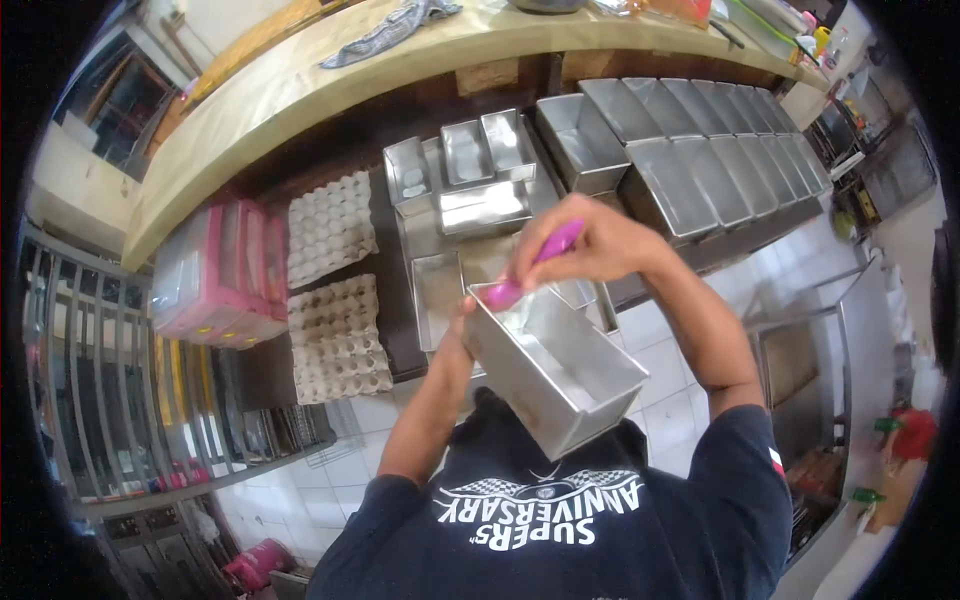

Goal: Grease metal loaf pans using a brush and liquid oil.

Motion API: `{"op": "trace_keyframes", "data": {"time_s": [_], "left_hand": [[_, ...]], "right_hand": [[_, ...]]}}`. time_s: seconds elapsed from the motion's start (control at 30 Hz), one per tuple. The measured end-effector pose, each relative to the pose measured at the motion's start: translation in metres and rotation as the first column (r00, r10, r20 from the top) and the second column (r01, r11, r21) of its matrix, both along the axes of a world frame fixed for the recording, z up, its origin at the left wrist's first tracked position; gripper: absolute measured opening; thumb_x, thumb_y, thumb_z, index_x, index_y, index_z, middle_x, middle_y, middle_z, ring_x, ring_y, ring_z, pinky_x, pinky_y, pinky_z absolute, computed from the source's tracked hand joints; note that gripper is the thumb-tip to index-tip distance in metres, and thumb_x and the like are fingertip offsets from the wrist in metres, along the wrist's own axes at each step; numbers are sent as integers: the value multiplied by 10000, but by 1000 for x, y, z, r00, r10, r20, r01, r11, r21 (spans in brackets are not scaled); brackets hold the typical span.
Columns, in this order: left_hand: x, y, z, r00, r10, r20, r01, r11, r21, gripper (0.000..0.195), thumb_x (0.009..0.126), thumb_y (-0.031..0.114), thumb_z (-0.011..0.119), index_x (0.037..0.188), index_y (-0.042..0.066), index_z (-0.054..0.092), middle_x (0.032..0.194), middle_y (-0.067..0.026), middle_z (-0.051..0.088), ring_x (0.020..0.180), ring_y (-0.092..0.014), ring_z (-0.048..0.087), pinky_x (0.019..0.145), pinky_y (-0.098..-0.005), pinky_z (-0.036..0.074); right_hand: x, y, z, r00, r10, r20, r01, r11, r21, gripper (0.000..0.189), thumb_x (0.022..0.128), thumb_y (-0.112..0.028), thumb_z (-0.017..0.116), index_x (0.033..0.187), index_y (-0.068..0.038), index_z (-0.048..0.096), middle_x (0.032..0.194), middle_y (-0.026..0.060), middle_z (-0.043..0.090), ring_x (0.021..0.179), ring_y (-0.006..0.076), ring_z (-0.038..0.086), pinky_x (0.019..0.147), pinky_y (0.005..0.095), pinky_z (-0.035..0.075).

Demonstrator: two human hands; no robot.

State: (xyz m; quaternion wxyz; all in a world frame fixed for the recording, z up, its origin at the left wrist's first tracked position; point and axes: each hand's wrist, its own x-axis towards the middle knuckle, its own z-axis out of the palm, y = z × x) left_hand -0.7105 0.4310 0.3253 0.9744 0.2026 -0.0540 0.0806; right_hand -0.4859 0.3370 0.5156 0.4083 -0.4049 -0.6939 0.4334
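Observation:
A deep metal loaf tin point(517, 379) is held tilted in front of my chest, its open top towards me. My left hand point(463, 326) grips it at the far left end, fingertips on the rim and most of the hand hidden behind the tin wall. My right hand point(604, 244) is closed around the handle of a magenta tool point(559, 241), probably a pastry brush. The tool's wide end dips into the far left corner of the tin, so its tip is hard to make out.
Small loaf tins point(409, 176) stand on a metal tray point(484, 262) ahead. Rows of large loaf tins point(697, 184) fill the right side. Cardboard egg trays point(330, 225) and a pink plastic drawer unit point(225, 270) sit left. A raised counter point(420, 52) bearing a cloth point(390, 34) runs behind.

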Motion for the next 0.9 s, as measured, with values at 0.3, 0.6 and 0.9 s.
{"op": "trace_keyframes", "data": {"time_s": [0.3, 0.6, 0.9], "left_hand": [[9, -4, 42, 998, 60, 0, -60, 997, 50, 1311, 619, 484, 883, 1667, 98, 195, 1484, -252, 534, 1245, -374, 644, 1061, -528, 541], [3, 3, 48, 948, 319, 7, -288, 843, 455, 1480, 533, 489, 926, 1691, 99, 92, 1459, -232, 563, 1287, -365, 608, 1090, -512, 502], [-12, -5, 77, 802, 546, 240, -385, 168, 907, 1421, 492, 489, 957, 1648, 63, 250, 1514, -162, 524, 1360, -352, 534, 1148, -520, 424]], "right_hand": [[12, -5, 19, 988, 73, 136, -61, 994, -91, 127, 825, -16, 849, 945, -44, 819, 855, 38, 770, 714, 92, 601, 678, 242, 493], [8, -18, 12, 983, -67, 169, 59, 997, 48, 117, 822, -24, 847, 936, -29, 816, 830, 30, 760, 654, 115, 551, 638, 267, 461], [-15, -36, 0, 989, -123, 85, 128, 990, -52, 79, 837, -32, 829, 913, -24, 807, 821, 28, 757, 636, 111, 546, 632, 269, 455]]}}
